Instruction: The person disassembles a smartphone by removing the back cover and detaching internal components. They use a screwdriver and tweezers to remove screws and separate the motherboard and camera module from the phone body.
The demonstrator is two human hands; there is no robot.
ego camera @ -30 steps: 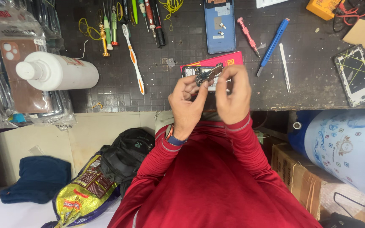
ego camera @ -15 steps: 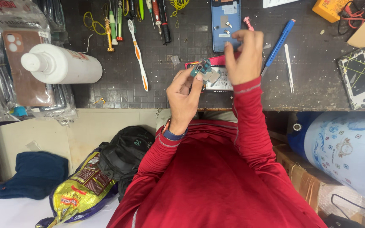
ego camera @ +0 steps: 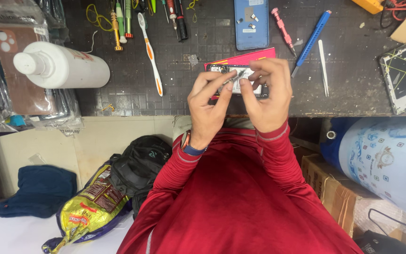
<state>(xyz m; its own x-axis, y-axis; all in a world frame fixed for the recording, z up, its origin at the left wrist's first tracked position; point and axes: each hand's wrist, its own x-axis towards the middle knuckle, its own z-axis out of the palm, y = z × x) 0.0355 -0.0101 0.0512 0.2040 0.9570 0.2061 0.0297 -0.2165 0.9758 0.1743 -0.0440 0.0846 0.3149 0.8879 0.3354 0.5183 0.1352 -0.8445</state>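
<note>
Both my hands are raised together over the front edge of the dark workbench (ego camera: 175, 101). My left hand (ego camera: 208, 106) pinches a thin metal tool, its tip near the fingers of my right hand (ego camera: 265, 96). Under them lies an opened phone body (ego camera: 222, 69) on a red card (ego camera: 240, 57). My right hand's fingers are curled over the phone's right part and hide it. What the right fingers pinch is too small to tell. Red sleeves cover both arms.
On the bench lie a blue phone back (ego camera: 251, 23), a pink screwdriver (ego camera: 283, 26), a blue tool (ego camera: 310, 43), tweezers (ego camera: 323, 66), a toothbrush (ego camera: 149, 51), a white bottle (ego camera: 62, 66) and a cracked phone (ego camera: 401, 77). A black backpack (ego camera: 137, 164) sits below.
My right hand came back down from the pink screwdriver area to meet my left hand over the opened phone. My left hand stayed near the phone.
</note>
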